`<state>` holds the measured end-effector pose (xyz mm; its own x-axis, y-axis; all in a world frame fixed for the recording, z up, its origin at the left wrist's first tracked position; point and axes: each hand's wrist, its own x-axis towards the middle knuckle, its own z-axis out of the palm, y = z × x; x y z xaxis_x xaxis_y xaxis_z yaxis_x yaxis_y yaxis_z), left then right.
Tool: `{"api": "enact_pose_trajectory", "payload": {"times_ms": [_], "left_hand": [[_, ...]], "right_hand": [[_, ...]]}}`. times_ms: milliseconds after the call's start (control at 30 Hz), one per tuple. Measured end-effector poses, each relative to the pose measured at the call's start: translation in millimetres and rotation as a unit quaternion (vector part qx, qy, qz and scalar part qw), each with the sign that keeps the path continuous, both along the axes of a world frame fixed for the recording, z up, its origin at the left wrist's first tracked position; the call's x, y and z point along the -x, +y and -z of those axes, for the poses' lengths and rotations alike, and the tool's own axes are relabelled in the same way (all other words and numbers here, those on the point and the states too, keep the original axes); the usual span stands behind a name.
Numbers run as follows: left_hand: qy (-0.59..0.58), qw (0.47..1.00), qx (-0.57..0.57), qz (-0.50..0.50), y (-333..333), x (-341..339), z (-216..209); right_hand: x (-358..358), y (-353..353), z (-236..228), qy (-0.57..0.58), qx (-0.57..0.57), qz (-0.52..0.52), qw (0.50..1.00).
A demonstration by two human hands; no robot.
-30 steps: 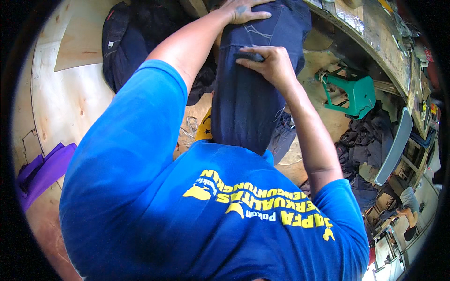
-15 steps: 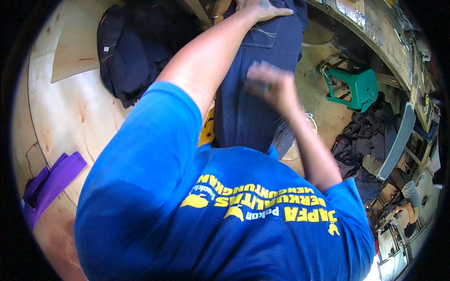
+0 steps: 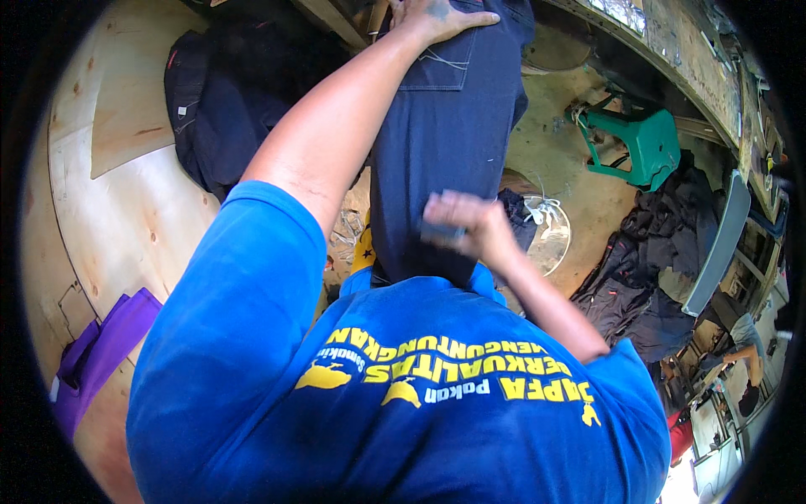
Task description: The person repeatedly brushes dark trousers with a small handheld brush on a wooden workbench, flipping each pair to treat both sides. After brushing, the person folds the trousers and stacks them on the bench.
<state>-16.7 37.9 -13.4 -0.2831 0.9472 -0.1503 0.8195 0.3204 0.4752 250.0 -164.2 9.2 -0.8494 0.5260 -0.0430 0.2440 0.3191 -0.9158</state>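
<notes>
Jeans [image 3: 445,143], dark blue, lie lengthwise from twelve o'clock toward the middle. We press our left hand [image 3: 432,17] spread flat on their top end, while our right hand [image 3: 457,223] pinches a small dark object, blurred, against the lower part.
</notes>
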Motion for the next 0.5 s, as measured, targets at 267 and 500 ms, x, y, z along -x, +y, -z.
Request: {"api": "enact_pose_trajectory", "payload": {"times_ms": [267,500], "left_hand": [[0.007,1.000,0.018,-0.003,-1.3,-2.3,-10.1],[0.049,0.996,-0.069,0.009,6.0,3.7,17.0]], "right_hand": [[36.1,136.3,-2.7,0.079,-0.074,0.110,0.988],[14.3,99.1,-7.7,-0.011,0.075,-0.098,0.992]]}}
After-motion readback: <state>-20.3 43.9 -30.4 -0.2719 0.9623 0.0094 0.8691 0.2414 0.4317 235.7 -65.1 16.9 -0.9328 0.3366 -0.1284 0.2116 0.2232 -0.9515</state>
